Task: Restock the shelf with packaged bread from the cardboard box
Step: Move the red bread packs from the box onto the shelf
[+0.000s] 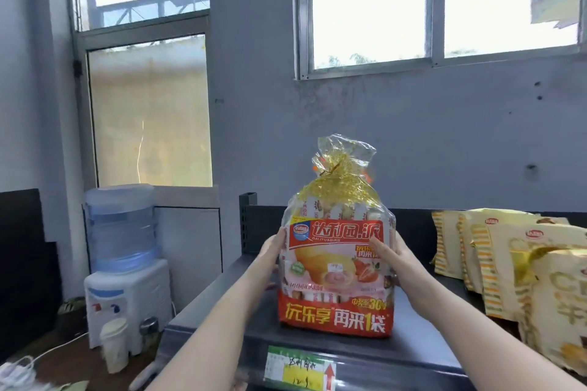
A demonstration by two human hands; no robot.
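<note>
A tall red bread bag [336, 267] with a gold-patterned tied top stands upright on the dark top shelf [228, 301]. My left hand [270, 252] presses its left side and my right hand [392, 252] grips its right side, thumb on the front. The bag's base rests near the shelf's front edge. The cardboard box is out of view.
Several yellow striped bread bags [495, 267] stand in a row on the shelf's right. A price tag [298, 370] hangs on the front edge. A water dispenser [124, 251], a paper cup [114, 343] and a white cable [19, 371] sit at the left. A wall with windows is behind.
</note>
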